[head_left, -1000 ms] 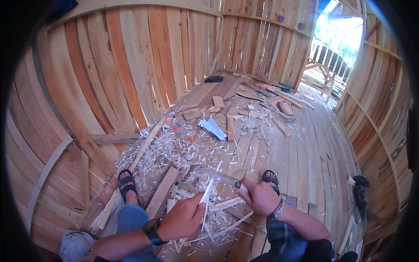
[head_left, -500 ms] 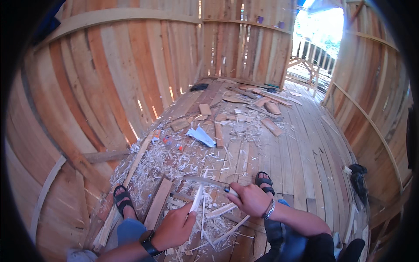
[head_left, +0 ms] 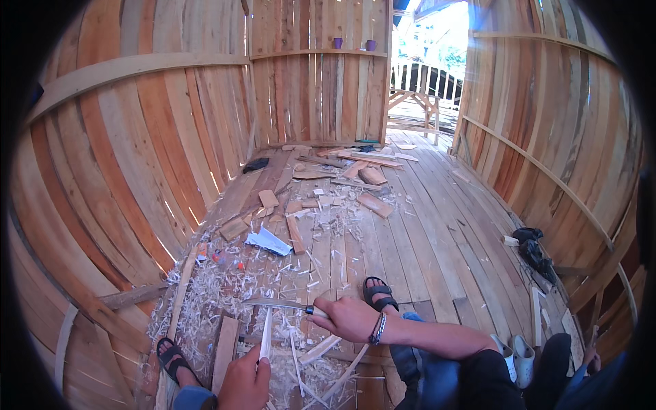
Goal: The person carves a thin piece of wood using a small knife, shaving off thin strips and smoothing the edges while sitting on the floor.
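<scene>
My right hand is closed round the handle of a knife whose long, slightly curved blade points left. In my left hand, a thin pale wood strip is gripped and stands up from the fingers. The blade lies across the strip's upper end and appears to touch it. Between my sandalled feet, a reddish wood block sits beside the left hand. Curled wood shavings and narrow offcuts lie around and under both hands.
Farther off, loose boards and a light blue sheet lie on the plank floor. Black plastic bags rest by the right wall. Pale clogs and part of another person appear at lower right. An open doorway is at the back.
The view has swung right and up, so the scene sits farther left and lower. The right hand still grips the knife and the left the wood strip; the blade remains across it.
</scene>
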Demonstrator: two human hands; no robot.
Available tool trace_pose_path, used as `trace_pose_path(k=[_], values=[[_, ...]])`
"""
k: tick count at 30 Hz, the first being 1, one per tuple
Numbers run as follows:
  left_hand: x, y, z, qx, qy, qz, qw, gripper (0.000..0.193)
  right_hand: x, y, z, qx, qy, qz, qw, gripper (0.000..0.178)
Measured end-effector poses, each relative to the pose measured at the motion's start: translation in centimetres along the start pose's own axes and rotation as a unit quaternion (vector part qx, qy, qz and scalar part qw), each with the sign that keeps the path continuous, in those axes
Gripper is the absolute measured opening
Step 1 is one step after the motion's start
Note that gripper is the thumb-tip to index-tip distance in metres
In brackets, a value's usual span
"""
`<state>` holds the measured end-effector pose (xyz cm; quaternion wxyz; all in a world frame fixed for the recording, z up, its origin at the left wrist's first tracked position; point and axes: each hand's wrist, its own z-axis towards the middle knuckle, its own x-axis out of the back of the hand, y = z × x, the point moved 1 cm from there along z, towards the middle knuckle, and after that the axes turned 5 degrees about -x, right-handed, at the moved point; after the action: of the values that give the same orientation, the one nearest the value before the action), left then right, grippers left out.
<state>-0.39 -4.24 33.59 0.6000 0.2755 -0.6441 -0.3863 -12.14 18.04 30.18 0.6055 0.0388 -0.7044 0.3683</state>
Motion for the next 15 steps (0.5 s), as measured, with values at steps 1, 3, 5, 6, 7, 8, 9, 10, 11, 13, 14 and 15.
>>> trace_pose_path(k=[1,3,5,6,7,8,9,10,11,13,14,15], values=[[0.1,-0.2,-0.1,0.009,-0.006,-0.006,1.000,0.018,0.2,0.1,0.6,-0.016,0.012,-0.011,1.000,0.040],[0.3,-0.1,-0.1,0.017,-0.006,-0.017,1.000,0.018,-0.2,-1.3,-0.6,0.040,-0.001,-0.004,0.999,0.040],[0.2,0.5,-0.3,0.017,-0.006,-0.030,0.999,0.019,-0.6,-0.9,-0.6,0.078,0.002,0.004,0.997,0.040],[0.3,0.3,-0.2,0.021,-0.010,-0.032,0.999,0.019,-0.6,0.1,0.3,0.048,0.016,-0.006,0.999,0.040],[0.4,-0.1,-0.1,0.022,-0.012,-0.034,0.999,0.019,-0.3,0.9,1.2,0.020,0.031,-0.017,0.999,0.040],[0.4,-0.4,-0.1,0.024,-0.013,-0.036,0.999,0.019,-0.1,1.3,1.5,-0.008,0.045,-0.029,0.999,0.040],[0.3,-0.5,-0.3,0.025,-0.011,-0.040,0.999,0.019,-0.7,0.9,0.3,0.005,0.054,-0.013,0.998,0.040],[0.2,-0.6,-0.2,0.022,-0.005,-0.044,0.999,0.020,-0.6,0.0,-0.5,0.019,0.019,-0.001,1.000,0.040],[0.1,-0.6,-0.4,0.026,-0.004,-0.047,0.999,0.021,-0.3,-0.7,-0.9,0.044,0.014,-0.002,0.999,0.040],[0.2,-0.6,0.0,0.019,0.003,-0.063,0.998,0.022,-0.1,-0.7,-0.5,0.058,0.011,-0.006,0.998,0.040],[0.2,-0.6,0.1,0.016,0.007,-0.070,0.997,0.023,-0.2,-0.1,0.2,0.046,0.013,-0.009,0.999,0.039],[0.2,-0.6,-0.1,0.024,0.000,-0.064,0.998,0.023,-0.4,0.2,0.5,0.033,0.016,-0.013,0.999,0.039]])
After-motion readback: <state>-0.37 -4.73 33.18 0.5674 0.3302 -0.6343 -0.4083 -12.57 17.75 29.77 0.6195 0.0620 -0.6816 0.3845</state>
